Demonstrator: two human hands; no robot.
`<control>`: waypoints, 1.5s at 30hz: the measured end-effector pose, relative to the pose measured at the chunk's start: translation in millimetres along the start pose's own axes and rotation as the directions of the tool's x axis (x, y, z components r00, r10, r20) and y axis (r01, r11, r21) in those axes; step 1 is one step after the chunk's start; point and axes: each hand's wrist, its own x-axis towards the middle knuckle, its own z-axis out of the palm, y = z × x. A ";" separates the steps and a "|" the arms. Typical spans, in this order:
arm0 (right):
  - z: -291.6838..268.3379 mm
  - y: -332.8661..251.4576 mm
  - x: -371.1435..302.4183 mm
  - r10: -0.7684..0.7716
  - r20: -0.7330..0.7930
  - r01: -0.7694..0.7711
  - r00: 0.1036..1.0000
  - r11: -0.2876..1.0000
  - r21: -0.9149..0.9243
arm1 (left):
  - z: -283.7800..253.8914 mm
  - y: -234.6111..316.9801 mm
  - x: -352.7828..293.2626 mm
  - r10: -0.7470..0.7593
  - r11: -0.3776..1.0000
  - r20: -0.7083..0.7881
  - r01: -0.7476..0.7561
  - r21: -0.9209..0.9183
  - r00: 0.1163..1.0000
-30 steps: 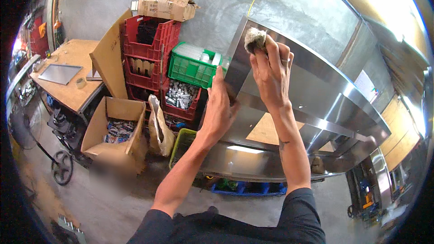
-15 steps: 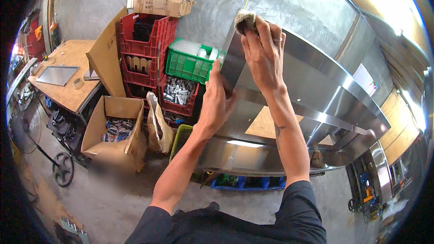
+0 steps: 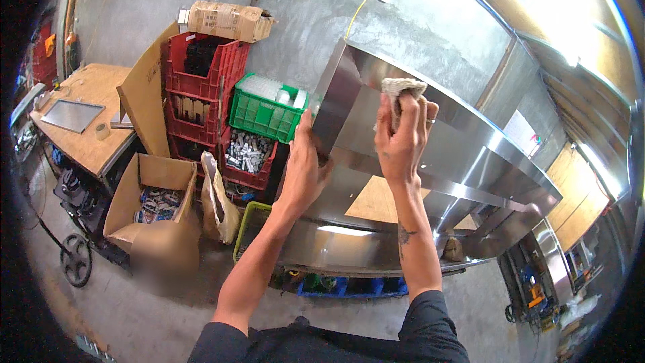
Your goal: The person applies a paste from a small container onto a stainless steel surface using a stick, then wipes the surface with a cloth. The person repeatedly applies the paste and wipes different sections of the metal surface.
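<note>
A large, shiny stainless steel housing (image 3: 366,129), with raised edges and rectangular openings, stands tilted in front of me. My left hand (image 3: 304,175) grips its left side wall, thumb up along the outside, with some fingertips hidden behind the metal. My right hand (image 3: 404,136) is closed round a folded beige rag (image 3: 404,85) near the far rim, over the inner face. Whether the rag touches the metal there is hard to tell.
Left of the housing stand stacked red crates (image 3: 195,117), a green crate (image 3: 263,115) and an open cardboard box (image 3: 121,218). A wooden-topped table (image 3: 84,134) is farther left. Blue bins (image 3: 353,287) sit beneath the housing; a grey wall (image 3: 309,7) rises behind.
My right hand has brought the rag from the housing's far left corner rightward and nearer to me. My left hand keeps its hold on the side wall. The whole view has shifted slightly.
</note>
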 end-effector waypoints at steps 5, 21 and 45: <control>13.6 -18.3 21.5 -0.084 0.043 0.088 0.996 0.991 -0.098 | 1.2 0.8 -2.0 0.010 0.998 -0.014 -0.011 -0.057 1.000; 29.7 -8.8 20.3 -0.159 0.177 0.186 0.971 0.971 -0.147 | 0.2 0.9 -1.1 -0.017 1.000 -0.004 0.017 0.022 1.000; 21.2 -1.5 22.1 -0.234 0.173 0.267 0.957 0.943 -0.200 | -3.3 3.2 1.4 0.035 0.999 -0.005 -0.035 -0.003 0.999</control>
